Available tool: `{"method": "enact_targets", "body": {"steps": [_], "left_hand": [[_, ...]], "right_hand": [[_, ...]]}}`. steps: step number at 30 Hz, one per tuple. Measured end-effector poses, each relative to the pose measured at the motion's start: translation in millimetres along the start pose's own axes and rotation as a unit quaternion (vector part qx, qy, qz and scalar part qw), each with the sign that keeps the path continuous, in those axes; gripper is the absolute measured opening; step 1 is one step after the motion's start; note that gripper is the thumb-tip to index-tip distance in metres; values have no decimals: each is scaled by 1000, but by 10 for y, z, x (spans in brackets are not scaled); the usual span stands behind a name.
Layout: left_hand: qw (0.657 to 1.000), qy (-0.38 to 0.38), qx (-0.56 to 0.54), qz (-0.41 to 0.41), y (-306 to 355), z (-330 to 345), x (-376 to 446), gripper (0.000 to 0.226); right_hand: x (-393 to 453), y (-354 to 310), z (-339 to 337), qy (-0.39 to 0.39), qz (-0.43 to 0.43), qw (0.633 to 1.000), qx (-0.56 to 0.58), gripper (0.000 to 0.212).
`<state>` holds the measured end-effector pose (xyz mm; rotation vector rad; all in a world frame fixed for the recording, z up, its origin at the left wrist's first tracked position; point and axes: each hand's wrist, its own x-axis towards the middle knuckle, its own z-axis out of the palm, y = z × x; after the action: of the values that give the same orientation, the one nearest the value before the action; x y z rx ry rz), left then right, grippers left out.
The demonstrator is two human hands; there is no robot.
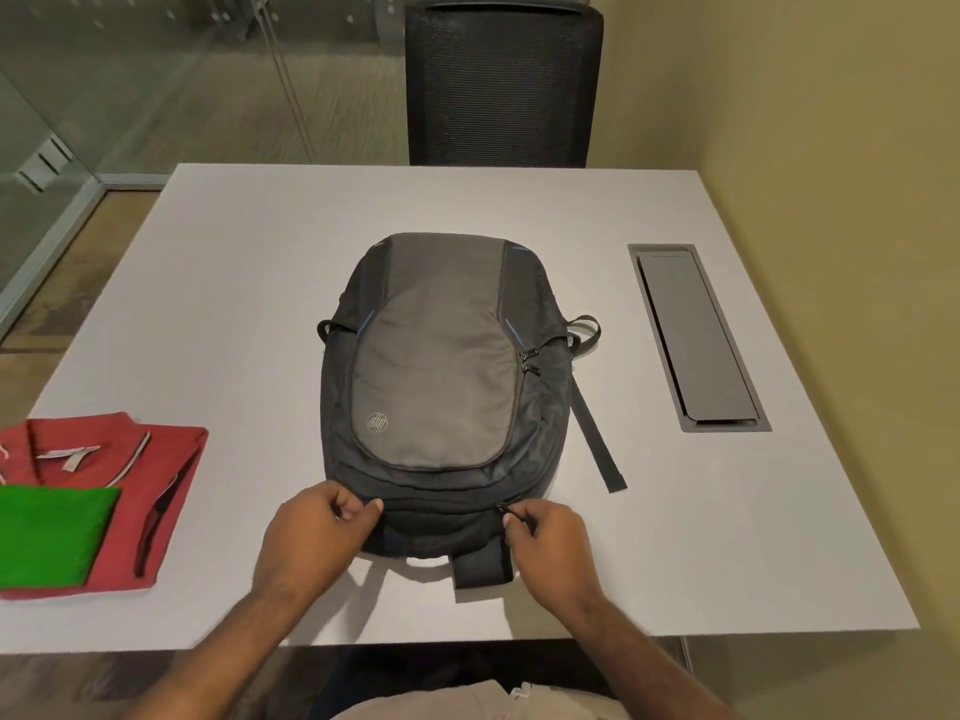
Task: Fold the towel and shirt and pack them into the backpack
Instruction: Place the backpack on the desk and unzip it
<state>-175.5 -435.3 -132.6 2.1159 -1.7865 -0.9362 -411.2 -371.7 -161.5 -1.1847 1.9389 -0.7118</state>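
Two hands [317,522] [545,532] at backpack [436,366] zipper [503,509]

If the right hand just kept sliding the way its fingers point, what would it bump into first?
Probably the left hand. The right hand pinches a zipper pull at the backpack's near end, fingers pointing left along that edge, where the left hand grips the fabric. Only backpack fabric seems to lie between them.

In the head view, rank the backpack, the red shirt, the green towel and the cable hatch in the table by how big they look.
1. Backpack, clearly largest.
2. Red shirt, though cut off by the frame edge.
3. Cable hatch and green towel: similar in apparent size, and the towel is cropped, so I won't rank them.
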Motion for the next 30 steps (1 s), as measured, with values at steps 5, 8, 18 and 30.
{"method": "enact_targets", "body": {"steps": [5,8,18,30], "left_hand": [[991,-47,-117,35,315,291,-242,29],[979,-120,-159,39,580,595,-234,33],[957,-154,-235,-75,774,905,-34,37],[972,-119,-192,62,585,883,-233,14]], "right_hand": [[-39,46,31,1,-13,1000,26,19],[-82,23,35,27,-32,999,22,18],[-134,8,68,-13,-81,995,-60,20],[206,-196,-57,5,176,958,225,40]]}}
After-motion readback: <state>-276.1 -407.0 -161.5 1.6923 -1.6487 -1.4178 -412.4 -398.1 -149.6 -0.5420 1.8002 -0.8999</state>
